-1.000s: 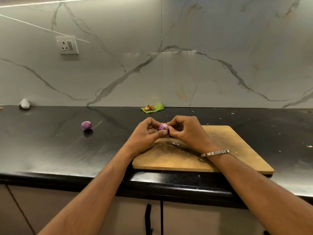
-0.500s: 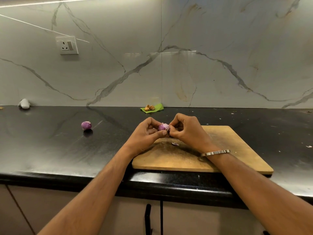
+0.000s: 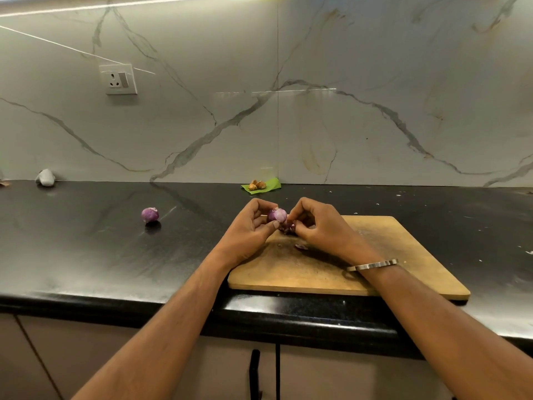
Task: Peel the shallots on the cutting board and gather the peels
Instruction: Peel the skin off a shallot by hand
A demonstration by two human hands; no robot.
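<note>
Both hands pinch a shallot [image 3: 277,215] over the unmarked cutting board [image 3: 403,255].

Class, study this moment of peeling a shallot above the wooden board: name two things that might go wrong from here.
1. The small purple shallot, held only by fingertips of the left hand while the right hand pinches dark peel, may slip and drop.
2. The round purple shallot on the black counter, off the wooden cutting board, might roll away or be forgotten.
</note>
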